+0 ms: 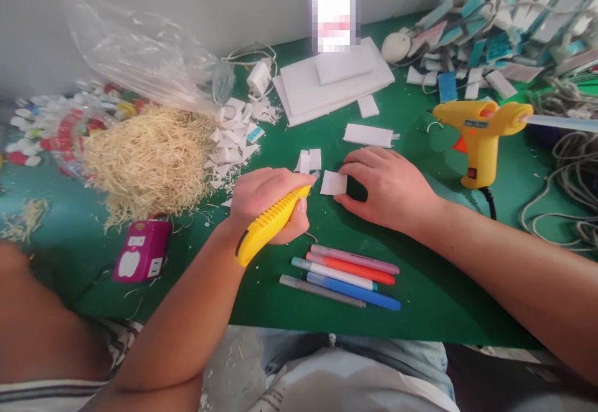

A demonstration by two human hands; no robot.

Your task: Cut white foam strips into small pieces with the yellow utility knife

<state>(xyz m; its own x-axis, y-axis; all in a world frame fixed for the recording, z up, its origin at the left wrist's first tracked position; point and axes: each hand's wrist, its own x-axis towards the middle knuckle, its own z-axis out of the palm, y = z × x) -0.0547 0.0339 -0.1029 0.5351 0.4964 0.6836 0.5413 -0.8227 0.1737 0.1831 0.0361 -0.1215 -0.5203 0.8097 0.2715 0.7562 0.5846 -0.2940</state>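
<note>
My left hand (271,197) is wrapped round a yellow utility knife (273,222), its handle slanting back toward me. The blade end is mostly hidden by my fingers. With thumb and fingertips, my right hand (387,184) grips the side of a small white foam-board square (333,183) lying on the green table. Just beyond the knife lie small cut white pieces (309,161). A longer white strip (368,135) rests past my right fingers. Several coloured marker pens (352,263) lie side by side nearer to me.
A yellow glue gun (481,134) stands at right, beside coiled cords (560,181) and a scrap heap (504,32). White sheets (334,81) lie at the back. Straw-like shreds (152,156) and a magenta power adapter (142,251) are at left. Another person's arm (37,318) shows bottom left.
</note>
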